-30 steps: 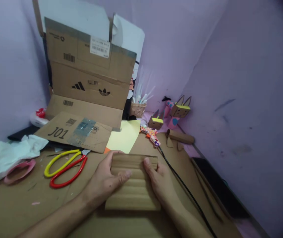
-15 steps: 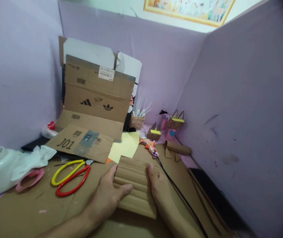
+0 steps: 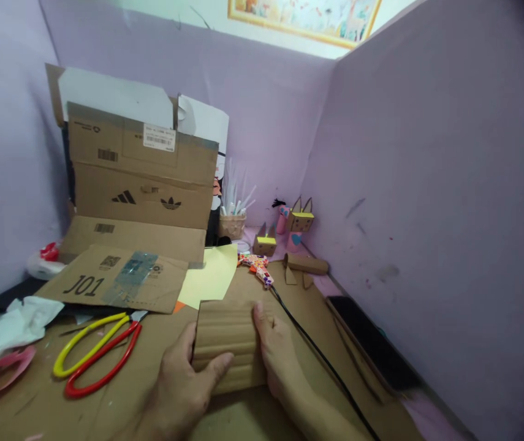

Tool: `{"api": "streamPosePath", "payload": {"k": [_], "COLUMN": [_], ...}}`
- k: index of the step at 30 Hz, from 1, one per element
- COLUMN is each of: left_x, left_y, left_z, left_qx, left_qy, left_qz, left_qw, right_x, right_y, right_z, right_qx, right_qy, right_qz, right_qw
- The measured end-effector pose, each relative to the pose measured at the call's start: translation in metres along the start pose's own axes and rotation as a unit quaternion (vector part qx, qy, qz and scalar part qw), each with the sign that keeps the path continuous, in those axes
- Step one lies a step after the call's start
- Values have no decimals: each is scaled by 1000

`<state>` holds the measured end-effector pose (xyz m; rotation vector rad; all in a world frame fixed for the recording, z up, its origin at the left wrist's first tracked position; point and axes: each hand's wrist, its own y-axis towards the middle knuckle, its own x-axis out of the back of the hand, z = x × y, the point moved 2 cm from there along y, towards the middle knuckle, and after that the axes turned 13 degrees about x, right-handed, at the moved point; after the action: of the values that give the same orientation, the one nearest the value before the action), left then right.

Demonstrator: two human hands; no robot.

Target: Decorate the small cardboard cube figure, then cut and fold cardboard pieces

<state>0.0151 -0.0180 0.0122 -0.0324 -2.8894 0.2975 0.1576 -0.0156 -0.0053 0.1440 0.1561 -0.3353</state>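
Note:
A ribbed piece of brown cardboard (image 3: 227,334), scored in parallel folds, lies on the cardboard-covered table (image 3: 27,410) in front of me. My left hand (image 3: 181,383) grips its left edge, thumb pressed on top. My right hand (image 3: 277,352) holds its right edge, fingers curled along the side. Both hands are closed on the piece.
Yellow and red scissors (image 3: 94,358) lie to the left. A flattened shoe box (image 3: 140,177) stands at the back, with a "J01" cardboard sheet (image 3: 114,285) and yellow paper (image 3: 211,278) before it. A black cable (image 3: 321,361) runs along the right. Small cardboard figures (image 3: 301,223) stand by the purple wall.
The view has swung to the right, so everything sits further left in the picture. The ribbed cardboard now lies flatter and squarer between my hands. My grip is unchanged.

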Motion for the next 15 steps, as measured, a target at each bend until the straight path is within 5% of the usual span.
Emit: {"api": "streamPosePath", "payload": {"k": [5,10,15], "left_x": [-7,-10,-11], "left_y": [4,5,8], "left_z": [13,29,24], "left_qx": [35,94,84], "left_qy": [-29,26,31], "left_qz": [118,106,117], "left_qw": [992,990,989], "right_x": [8,5,2], "right_y": [7,6,5], "right_z": [-1,3,4], "right_qx": [56,48,13], "right_qy": [-48,16,87], "right_qz": [-57,-60,-33], "right_qw": [996,997,996]}}
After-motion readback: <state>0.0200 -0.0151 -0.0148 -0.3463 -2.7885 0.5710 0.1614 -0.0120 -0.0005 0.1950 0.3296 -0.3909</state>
